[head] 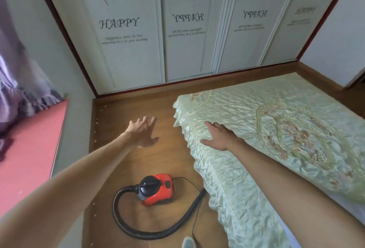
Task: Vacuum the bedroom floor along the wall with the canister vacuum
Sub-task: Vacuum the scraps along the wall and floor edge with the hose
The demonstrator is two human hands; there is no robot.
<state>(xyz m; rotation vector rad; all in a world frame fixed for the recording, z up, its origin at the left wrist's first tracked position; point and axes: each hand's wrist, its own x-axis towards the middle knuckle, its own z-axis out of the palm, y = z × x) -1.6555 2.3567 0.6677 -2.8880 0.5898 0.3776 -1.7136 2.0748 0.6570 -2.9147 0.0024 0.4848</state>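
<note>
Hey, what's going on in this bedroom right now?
A person beside the bed stretches both arms forward. The left hand is open above the floor, holding nothing. The right hand is open over the bed's edge; whether it touches, I cannot tell. The red vacuum sits on the floor, untouched, its black hose looping round it. Pale crumbs lie along the left wall.

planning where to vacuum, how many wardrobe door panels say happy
4, side by side, left to right: leftmost panel, second panel, third panel, rightmost panel, its lettering faint. None seems hidden.
</note>
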